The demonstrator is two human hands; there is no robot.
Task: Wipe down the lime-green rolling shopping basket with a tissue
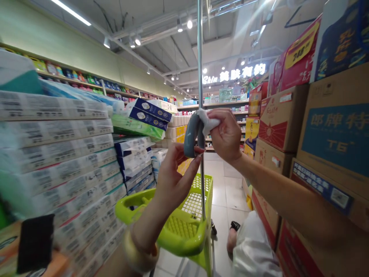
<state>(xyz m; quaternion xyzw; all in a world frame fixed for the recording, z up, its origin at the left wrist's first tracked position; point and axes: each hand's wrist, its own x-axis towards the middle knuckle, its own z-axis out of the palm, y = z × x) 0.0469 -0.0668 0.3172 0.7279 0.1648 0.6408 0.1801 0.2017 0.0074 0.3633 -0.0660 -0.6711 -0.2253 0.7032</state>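
A glossy grey curved handle (pixel 190 135) is at the centre, beside a tall thin metal pole (pixel 200 57). Whether the two are joined is hidden. My left hand (pixel 177 173), with a gold-coloured bangle (pixel 137 248) at the wrist, grips the lower end of the handle between fingers and thumb. In my right hand (pixel 226 132) is a crumpled white tissue (pixel 208 121), pinched and pressed against the upper right side of the handle. Below my hands stands a lime-green shopping cart (pixel 184 246), with the pole passing in front of its basket.
Stacked packs of paper goods (pixel 72 154) line the left side. Cardboard cartons (pixel 337 119) are piled high on the right, close to my right arm. A tiled floor aisle (pixel 219 181) runs ahead to stocked shelves. White-clothed legs (pixel 253 246) show at lower right.
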